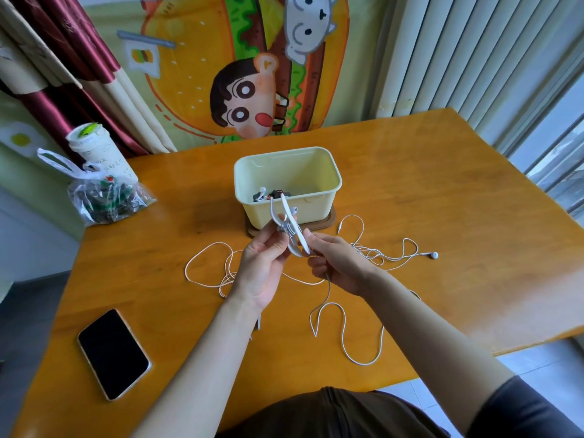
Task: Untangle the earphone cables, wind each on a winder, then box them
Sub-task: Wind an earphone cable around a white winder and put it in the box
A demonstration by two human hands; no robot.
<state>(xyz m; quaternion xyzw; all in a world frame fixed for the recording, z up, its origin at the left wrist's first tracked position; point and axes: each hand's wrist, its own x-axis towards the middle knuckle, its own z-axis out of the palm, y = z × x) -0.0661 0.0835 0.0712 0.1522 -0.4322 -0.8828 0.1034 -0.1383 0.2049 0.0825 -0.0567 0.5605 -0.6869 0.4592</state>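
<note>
Thin white earphone cables (208, 263) sprawl in loops on the orange wooden table (442, 184), right of a black smartphone (113, 354). My left hand (262, 267) pinches a pale grey plastic winder (289, 230) with cable turns around it; my right hand (339, 263) grips its trailing cable. Behind stands the cream plastic box (286, 184); a white earbud (434, 255) lies far right.

Orange-brown wooden table (442, 184), glossy, reflecting daylight. Behind it, cartoon burger wall hanging (240, 67) on pale green wall. Left: maroon and cream curtains (63, 52). Right: white vertical blinds (458, 52) beside bright window (556, 159). Light grey tiled floor (537, 365) below right table edge.
</note>
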